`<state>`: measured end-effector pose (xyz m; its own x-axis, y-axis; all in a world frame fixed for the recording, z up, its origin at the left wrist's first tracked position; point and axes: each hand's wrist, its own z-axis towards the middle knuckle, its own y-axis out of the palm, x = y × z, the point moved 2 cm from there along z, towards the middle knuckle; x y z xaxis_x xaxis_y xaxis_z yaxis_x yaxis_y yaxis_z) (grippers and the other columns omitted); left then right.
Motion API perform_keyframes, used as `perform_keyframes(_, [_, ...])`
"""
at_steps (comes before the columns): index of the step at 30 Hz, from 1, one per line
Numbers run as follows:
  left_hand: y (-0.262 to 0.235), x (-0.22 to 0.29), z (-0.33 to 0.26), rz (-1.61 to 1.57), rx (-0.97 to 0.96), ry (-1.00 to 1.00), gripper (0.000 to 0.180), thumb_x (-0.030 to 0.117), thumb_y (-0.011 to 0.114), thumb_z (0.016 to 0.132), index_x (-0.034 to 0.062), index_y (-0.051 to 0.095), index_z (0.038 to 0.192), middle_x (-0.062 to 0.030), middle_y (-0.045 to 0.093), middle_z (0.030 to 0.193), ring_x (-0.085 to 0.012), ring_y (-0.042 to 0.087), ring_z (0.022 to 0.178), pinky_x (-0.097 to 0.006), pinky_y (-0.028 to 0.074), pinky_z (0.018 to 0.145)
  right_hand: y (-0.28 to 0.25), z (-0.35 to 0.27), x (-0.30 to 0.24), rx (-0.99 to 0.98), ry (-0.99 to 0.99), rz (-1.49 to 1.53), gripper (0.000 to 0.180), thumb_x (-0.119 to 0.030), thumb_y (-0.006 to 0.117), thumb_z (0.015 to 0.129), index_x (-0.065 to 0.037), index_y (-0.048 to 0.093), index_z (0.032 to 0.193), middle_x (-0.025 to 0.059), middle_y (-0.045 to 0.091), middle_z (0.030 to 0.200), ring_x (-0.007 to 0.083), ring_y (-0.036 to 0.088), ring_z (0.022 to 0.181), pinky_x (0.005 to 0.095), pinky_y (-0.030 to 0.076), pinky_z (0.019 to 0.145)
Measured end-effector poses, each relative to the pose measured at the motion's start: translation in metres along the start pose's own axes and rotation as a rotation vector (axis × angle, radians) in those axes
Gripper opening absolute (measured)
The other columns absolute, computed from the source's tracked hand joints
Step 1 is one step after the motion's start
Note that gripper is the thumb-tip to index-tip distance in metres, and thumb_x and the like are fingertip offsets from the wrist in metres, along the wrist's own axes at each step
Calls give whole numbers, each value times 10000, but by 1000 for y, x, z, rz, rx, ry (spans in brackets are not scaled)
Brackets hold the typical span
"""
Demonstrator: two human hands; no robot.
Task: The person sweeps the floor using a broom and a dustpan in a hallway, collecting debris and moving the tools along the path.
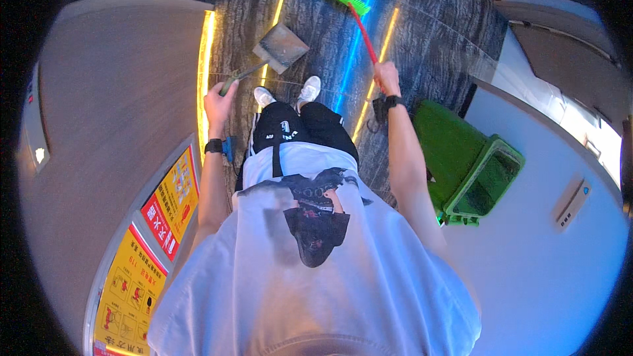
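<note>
1. White shirt (316, 310) with a dark printed picture on its front fills the lower middle of the frame, nearest the camera.
2. Bare forearms run up either side of it, each with a dark band at the wrist: the left band (213, 146) and the right band (393, 101).
3. Yellow and red posters (132, 296) stand along the lower left; a pale wall (521, 244) takes up the lower right.
4. Black trousers (280, 124) show beyond the shirt hem, near the middle.
5. Green bin (440, 148) stands right of the middle, beside the pale wall, its rim toward the lower right.
6. Left hand (219, 102), left of the middle, is closed around the handle end of a dustpan.
7. Right hand (387, 78), right of the middle and well apart from the left, is clamped on the red stick of a broom.
8. White shoes (309, 89) sit between and below the two hands.
9. Grey dustpan (281, 49) lies upper centre, ahead of the shoes; whether it touches the floor I cannot tell.
10. Red-handled broom (358, 22) reaches farthest, its green bristles at the top of the frame, slightly right of centre.
11. Dark streaked floor (438, 43) spreads behind, crossed by yellow and blue lines of light (347, 72).
</note>
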<state>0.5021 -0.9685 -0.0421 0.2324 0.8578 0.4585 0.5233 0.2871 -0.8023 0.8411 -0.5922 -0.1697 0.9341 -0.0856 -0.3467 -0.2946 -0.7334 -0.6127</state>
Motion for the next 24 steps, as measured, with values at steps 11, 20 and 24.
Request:
perform_keyframes(11, [-13,-46,-34,-43,117,72,445,483,729,885,39,734,907,-193,662,698,-340,647,627,-418,495,616,74,30,21,-132,48,236,269,-167,557,830,2,702,677,181,651,579,280,680,516,388,502,473])
perform_keyframes(20, [-28,-96,-61,-41,11,127,465,522,719,882,57,741,896,-189,665,692,-350,660,644,-434,489,609,147,-141,130,-55,64,-163,483,-384,560,930,70,695,836,227,704,747,374,720,728,445,563,652])
perform_keyframes(24, [-28,-134,-78,-2,-26,80,456,517,724,880,62,745,887,-163,676,704,-310,664,634,-404,498,601,148,-225,139,-209,287,20,389,-282,542,948,59,686,828,175,671,654,284,670,505,411,490,432])
